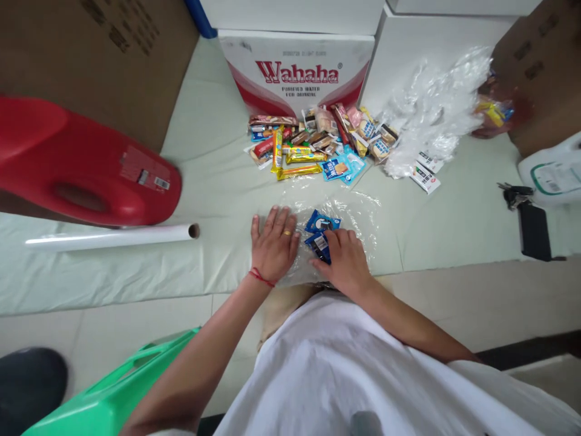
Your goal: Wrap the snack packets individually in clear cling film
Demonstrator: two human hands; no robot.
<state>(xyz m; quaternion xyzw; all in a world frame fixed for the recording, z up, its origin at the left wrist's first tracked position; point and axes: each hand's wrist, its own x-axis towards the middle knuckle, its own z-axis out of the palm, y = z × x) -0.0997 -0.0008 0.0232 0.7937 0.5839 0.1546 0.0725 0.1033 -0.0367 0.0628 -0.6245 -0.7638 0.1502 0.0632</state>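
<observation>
My left hand [275, 243] lies flat with its fingers stretched out, pressing on a sheet of clear plastic film [365, 212] at the table's front edge. Beside it, my right hand [347, 260] has its thumb and fingers around a small blue snack packet [319, 243] on the film. A second blue snack packet [323, 221] lies just beyond, also on the film. Behind the film is a pile of wrapped snacks [299, 151], with yellow, red, brown and light blue wrappers.
Crumpled clear plastic bags [426, 121] sit right of the snacks, before white boxes. A Wahaha carton [297, 72] stands behind. At left are a red jug [91, 163] and a white roll [113, 236]. Keys [515, 195], a black case [534, 230] and a white jug [556, 169] lie right.
</observation>
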